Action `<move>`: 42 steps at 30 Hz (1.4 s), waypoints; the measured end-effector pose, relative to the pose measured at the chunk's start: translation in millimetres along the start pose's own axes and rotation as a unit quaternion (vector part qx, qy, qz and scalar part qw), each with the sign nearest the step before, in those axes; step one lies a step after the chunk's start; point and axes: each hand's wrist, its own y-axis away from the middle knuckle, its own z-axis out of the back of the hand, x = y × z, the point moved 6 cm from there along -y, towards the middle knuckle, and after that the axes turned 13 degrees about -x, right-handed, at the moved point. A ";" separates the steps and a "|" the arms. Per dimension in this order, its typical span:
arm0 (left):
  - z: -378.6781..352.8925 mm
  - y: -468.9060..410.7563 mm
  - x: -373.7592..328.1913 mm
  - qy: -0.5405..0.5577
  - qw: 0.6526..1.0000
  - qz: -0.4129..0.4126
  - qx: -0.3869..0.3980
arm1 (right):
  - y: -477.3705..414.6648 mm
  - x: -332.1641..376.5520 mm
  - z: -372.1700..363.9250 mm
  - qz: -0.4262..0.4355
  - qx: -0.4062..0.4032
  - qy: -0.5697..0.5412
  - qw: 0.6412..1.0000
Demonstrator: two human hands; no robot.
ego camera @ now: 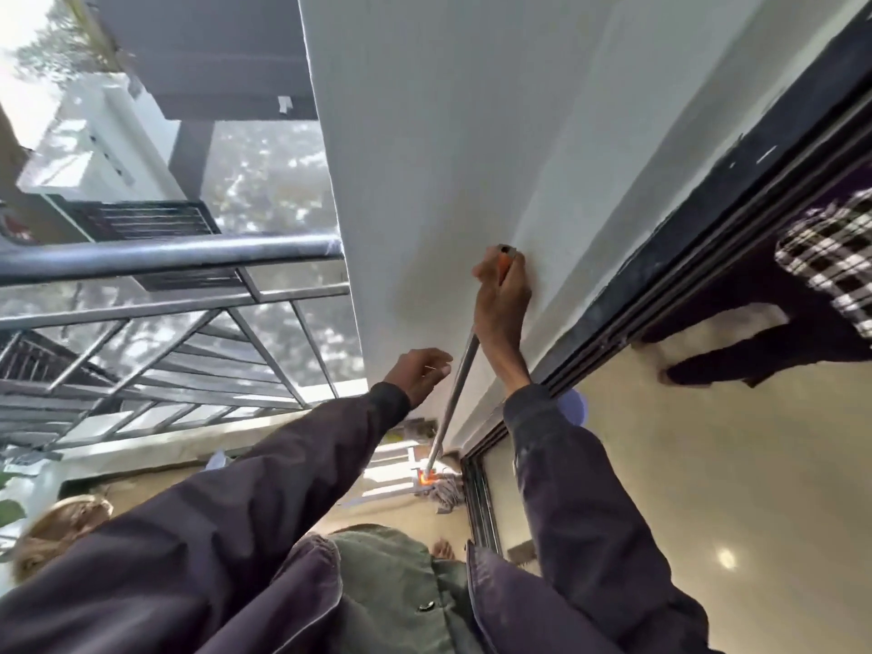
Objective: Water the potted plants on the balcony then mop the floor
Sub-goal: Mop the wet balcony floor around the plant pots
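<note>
A mop with a metal handle [454, 391] and an orange grip stands upright beside the white wall. My right hand [502, 304] is closed around the orange grip near the top of the handle. Its pale stringy mop head [443, 488] rests on the balcony floor by the sliding-door track. My left hand [417, 374] hangs just left of the handle with fingers loosely curled, holding nothing. A pot rim [56, 516] and green leaves [9, 509] show at the lower left edge.
A metal railing [165, 257] bounds the balcony on the left. The white wall [448, 158] stands ahead. A dark sliding-door frame [684, 257] runs along the right, and another person's legs [755, 332] stand on the glossy indoor floor [708, 488] beyond it.
</note>
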 end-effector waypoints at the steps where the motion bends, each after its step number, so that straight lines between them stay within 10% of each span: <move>1: 7.7 -4.4 -3.0 -0.002 1.000 -0.012 -0.001 | -2.0 -0.1 -4.5 0.008 0.005 0.029 1.000; 12: 60.6 -29.9 -8.1 0.004 0.998 -0.051 -0.029 | -30.5 5.4 -19.6 0.017 0.074 0.397 0.915; 25: 69.6 -25.3 -17.3 0.010 0.997 -0.058 -0.049 | -9.9 -1.0 -20.1 -0.077 0.118 0.362 0.921; 42: 74.1 -8.7 -18.1 0.029 0.994 -0.036 -0.095 | -8.4 -12.2 -16.0 0.095 0.138 0.508 0.845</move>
